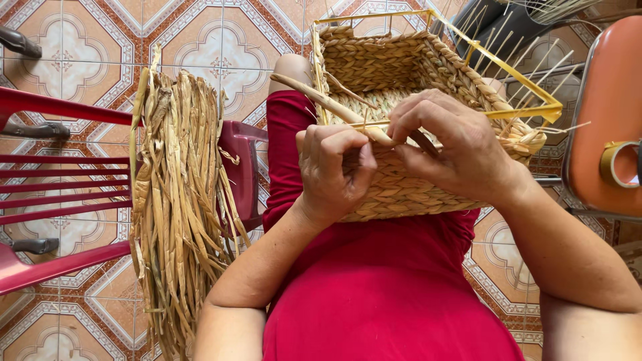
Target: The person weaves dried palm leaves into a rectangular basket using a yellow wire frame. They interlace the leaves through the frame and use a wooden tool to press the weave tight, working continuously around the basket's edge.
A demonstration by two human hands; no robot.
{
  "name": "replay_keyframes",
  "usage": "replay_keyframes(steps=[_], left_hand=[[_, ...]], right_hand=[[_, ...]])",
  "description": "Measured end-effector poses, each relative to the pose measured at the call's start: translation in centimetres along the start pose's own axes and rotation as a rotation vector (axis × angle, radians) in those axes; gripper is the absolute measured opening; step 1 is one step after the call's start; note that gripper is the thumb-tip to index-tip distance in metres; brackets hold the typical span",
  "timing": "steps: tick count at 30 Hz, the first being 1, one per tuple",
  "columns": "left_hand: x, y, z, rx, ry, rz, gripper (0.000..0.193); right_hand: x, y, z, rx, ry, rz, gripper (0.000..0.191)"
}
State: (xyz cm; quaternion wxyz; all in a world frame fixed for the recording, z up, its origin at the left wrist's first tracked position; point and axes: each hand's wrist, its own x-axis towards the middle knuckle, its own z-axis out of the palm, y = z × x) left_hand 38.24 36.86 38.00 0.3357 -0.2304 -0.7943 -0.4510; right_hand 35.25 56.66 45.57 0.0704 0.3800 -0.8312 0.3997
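While the woven straw basket [401, 73] rested on my lap in its yellow wire frame [528, 83], my left hand [332, 170] curled shut, pinching a thin strand at the near rim, and my right hand [455, 144] pinched a dried reed [328, 103] beside it. Loose reeds [177, 200] hung over a red chair [60, 167] at left.

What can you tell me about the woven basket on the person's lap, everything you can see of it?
The woven basket is rectangular, made of thick braided straw-coloured fibre over a yellow wire frame that shows bare along its upper rim. It lies tilted on the red-clothed lap, its opening facing the camera. Thin loose stalks stick out at its right corner. The left hand and right hand both pinch a fibre strand at its near edge.
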Motion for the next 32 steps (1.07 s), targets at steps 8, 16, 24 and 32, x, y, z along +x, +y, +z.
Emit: replay_keyframes(steps=[8, 16, 24, 32], left_hand=[[-0.4, -0.7, -0.5, -0.01, 0.002, 0.053, 0.036], [0.0, -1.3, -0.7, 0.004, 0.039, 0.068, 0.037], [-0.2, -1.5, -0.3, -0.014, 0.048, 0.068, 0.037], [-0.1, -1.8, -0.5, 0.001, 0.037, 0.096, 0.038]], right_hand=[[-0.1, -0.6, 1.1, -0.076, 0.052, 0.123, 0.013], [0.3, -0.4, 0.3, -0.085, -0.025, -0.026, 0.011], [-0.3, -2.0, 0.1, -0.374, -0.055, 0.051, 0.023], [-3.4, 0.3, 0.6, 0.292, 0.146, 0.273, 0.013]])
